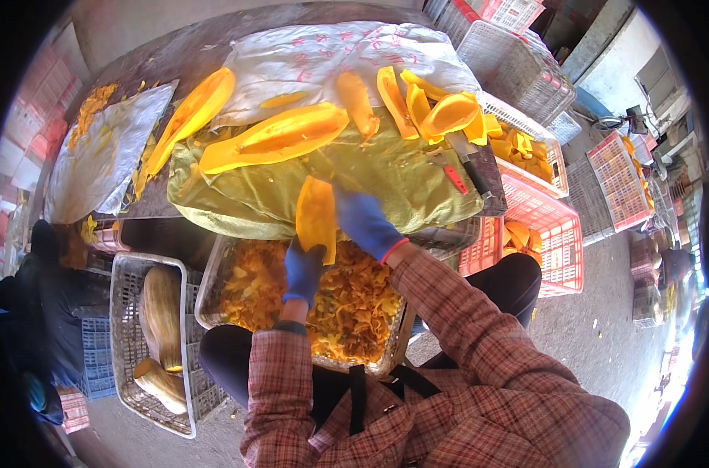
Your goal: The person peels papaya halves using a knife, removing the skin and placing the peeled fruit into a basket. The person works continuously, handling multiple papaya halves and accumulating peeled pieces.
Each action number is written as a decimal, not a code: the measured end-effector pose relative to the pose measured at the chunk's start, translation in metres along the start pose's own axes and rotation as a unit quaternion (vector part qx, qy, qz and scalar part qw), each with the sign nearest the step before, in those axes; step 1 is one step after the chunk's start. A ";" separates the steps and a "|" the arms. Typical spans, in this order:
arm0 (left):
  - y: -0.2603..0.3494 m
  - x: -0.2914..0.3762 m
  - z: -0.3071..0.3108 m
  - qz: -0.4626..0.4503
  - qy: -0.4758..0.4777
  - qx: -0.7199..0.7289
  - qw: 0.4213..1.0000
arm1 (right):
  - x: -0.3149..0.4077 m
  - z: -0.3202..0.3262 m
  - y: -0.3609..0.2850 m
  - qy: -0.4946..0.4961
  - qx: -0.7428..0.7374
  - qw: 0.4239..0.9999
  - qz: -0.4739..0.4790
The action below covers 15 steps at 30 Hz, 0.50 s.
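Observation:
My left hand (pixel 303 270), in a blue glove, grips the lower end of an orange squash piece (pixel 316 213) that stands upright over a crate of peelings and pulp (pixel 354 304). My right hand (pixel 363 219), also gloved and blurred by motion, is beside the piece's upper right edge; whether it holds a tool cannot be seen. Beyond them, a long hollowed squash half (pixel 278 139) lies on green and white sheeting (pixel 401 181). Another long half (pixel 193 117) lies to its left, and several cut pieces (pixel 448 114) to its right. A red-handled peeler (pixel 455 178) rests beside a black-handled knife (pixel 476 175).
At lower left, a crate (pixel 189 351) holds whole squash (pixel 161 316). Crates with cut squash (pixel 521 153) stand at the table's right, one of them pink (pixel 559 234). A person in dark clothes (pixel 44 304) is at the far left. Stacked crates (pixel 506 64) stand at upper right.

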<state>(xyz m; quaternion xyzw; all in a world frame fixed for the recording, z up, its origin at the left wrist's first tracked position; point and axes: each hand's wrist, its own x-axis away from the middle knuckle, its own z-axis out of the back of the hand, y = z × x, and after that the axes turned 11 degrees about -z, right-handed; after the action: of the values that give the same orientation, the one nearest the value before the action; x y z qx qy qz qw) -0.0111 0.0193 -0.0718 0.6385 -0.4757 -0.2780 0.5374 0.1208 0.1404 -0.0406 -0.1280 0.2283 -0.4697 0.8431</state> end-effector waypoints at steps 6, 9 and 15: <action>0.001 -0.001 -0.004 0.001 0.010 -0.046 0.999 | -0.004 -0.005 0.001 0.036 0.001 0.998 0.054; 0.000 -0.002 -0.004 -0.021 0.007 -0.080 0.997 | -0.003 -0.011 -0.002 0.039 0.035 0.997 0.058; 0.008 0.007 -0.012 0.051 0.005 0.023 0.998 | 0.015 -0.018 -0.018 0.073 0.114 0.990 0.043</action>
<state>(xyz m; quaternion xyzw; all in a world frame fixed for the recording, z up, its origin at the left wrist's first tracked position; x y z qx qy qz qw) -0.0005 0.0178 -0.0602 0.6272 -0.5114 -0.2362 0.5379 0.1052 0.1177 -0.0528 0.0132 0.2394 -0.4644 0.8525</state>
